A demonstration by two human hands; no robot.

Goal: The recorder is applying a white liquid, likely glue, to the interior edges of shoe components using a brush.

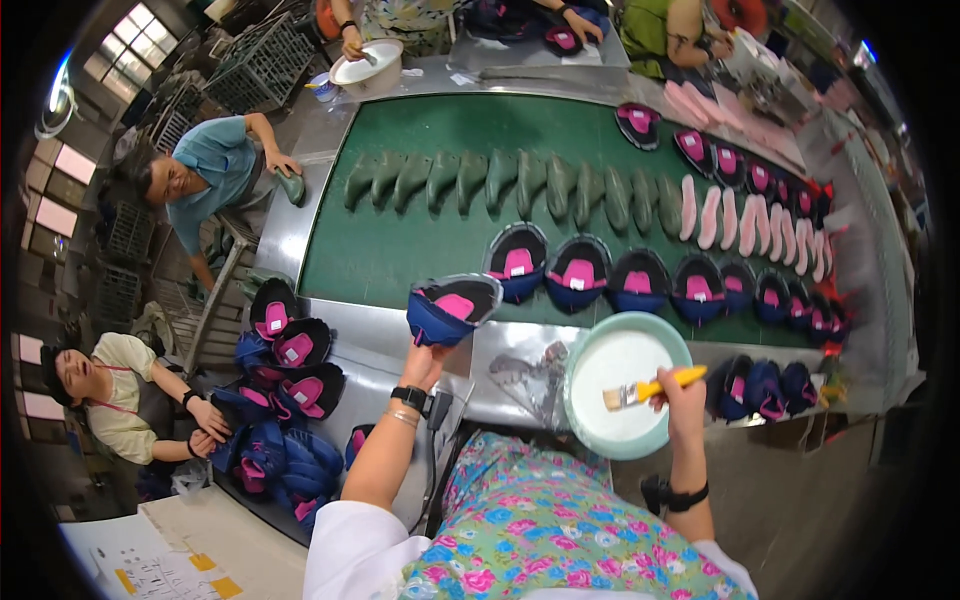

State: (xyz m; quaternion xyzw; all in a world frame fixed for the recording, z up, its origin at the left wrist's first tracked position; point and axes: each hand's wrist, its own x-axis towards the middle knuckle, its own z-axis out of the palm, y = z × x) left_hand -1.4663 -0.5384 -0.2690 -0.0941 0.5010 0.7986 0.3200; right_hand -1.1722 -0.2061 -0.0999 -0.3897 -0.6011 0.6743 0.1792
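My left hand (424,367) is closed on a navy shoe upper (441,328) with a pink lining, held up over the near edge of the green table. Closed round the yellow handle of a paintbrush (652,388) is my right hand (684,402). The brush's pale bristles hang over a light green bowl (682,345) holding white liquid (622,358). Whether the bristles touch the liquid, I cannot tell. Beyond my hands, several similar shoe uppers (577,292) stand in a row along the green surface (400,260).
Dark green shoe lasts (502,180) and pink insoles (748,225) line the table's middle. Uppers are piled (290,455) at left, beside a seated person (125,390). Another person (210,165) touches a last at the far-left corner. People's arms show across the table. A plastic bag (530,380) lies beside the bowl.
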